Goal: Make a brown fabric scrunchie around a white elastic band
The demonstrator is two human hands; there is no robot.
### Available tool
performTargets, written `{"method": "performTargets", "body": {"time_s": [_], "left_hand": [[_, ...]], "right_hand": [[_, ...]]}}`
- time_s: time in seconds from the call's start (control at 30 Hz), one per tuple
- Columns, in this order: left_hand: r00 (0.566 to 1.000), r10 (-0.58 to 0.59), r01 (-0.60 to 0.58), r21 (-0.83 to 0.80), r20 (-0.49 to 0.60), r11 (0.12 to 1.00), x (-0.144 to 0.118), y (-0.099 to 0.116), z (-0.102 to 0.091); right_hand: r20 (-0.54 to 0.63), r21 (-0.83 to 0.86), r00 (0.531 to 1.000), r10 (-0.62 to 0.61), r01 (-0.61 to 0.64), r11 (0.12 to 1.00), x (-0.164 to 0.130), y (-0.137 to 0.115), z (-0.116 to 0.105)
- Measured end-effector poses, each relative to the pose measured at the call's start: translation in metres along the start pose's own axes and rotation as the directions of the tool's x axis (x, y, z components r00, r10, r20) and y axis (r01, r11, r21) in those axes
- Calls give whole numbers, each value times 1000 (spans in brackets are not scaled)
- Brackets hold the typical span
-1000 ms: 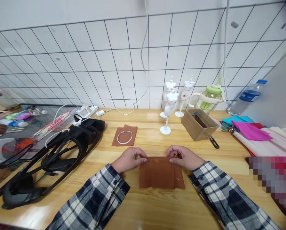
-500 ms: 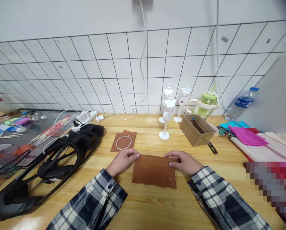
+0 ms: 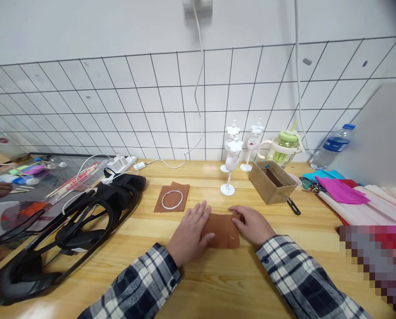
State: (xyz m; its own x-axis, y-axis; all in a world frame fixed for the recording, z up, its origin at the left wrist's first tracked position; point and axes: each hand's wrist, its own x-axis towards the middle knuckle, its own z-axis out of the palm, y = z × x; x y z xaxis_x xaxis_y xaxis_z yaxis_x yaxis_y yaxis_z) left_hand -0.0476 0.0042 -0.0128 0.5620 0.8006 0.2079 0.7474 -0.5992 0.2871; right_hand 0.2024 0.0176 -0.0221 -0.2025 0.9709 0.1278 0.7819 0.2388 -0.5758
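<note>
The left hand lies flat, palm down, fingers spread and released, pressing on the left part of a brown cloth on the wooden table. The right hand rests on the cloth's right edge with fingers curled loosely over it; whether they pinch the fabric cannot be told. The cloth lies between the two hands, touching both, with two small pale dots near its lower right corner, just inside the right fingers.

Just beyond the left fingertips lies a second brown cloth with a white ring on it. Beyond the right fingers stands a small white dress form on a round foot, with two more behind it, and an open cardboard box to the right. Well left of the left hand sits a black headset with straps. Far right of the right hand are folded fabrics, a green cup and a water bottle by the tiled wall.
</note>
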Motion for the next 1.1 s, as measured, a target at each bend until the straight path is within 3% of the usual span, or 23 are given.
{"method": "performTargets", "body": {"time_s": [0.07,0.1,0.2,0.3,0.47,0.6,0.67,0.77,0.87,1.0,1.1], "left_hand": [[991,55,-58,23,122,998,-2,10,6],[988,51,-57,33,147,998,-3,13,9],[987,19,-28,49,160,998,-3,16,11],[985,12,-21,47,170,999,-3,16,9],[981,0,-9,42,195,999,-4,16,9],[994,-3,4,-15,108,1000,-4,9,3],[998,-63,62,-41,-19,997,-2,3,-3],[971,-174,144,-181,-163,973,0,-6,-11],[948,-251,180,-323,-195,929,1,-9,-14],[948,-246,166,-346,-202,923,1,-6,-14],[946,-242,152,-366,-215,918,1,-6,-13]], "right_hand": [[-99,-186,990,-96,76,980,-3,-13,4],[-74,-242,986,-151,129,961,-5,-19,8],[172,-269,949,-264,303,914,-12,-34,22],[267,-274,941,-210,283,919,-19,-39,32],[292,-222,938,-190,259,940,-19,-37,28],[164,-159,973,-166,192,969,-10,-31,12],[38,-226,997,-65,72,972,-6,-24,5],[-87,-313,992,90,-113,943,-3,-14,0],[-45,-239,991,124,-131,962,-1,-9,2],[22,-37,998,62,-61,997,1,-6,-4],[-191,47,969,156,-150,988,-1,1,-21]]}}
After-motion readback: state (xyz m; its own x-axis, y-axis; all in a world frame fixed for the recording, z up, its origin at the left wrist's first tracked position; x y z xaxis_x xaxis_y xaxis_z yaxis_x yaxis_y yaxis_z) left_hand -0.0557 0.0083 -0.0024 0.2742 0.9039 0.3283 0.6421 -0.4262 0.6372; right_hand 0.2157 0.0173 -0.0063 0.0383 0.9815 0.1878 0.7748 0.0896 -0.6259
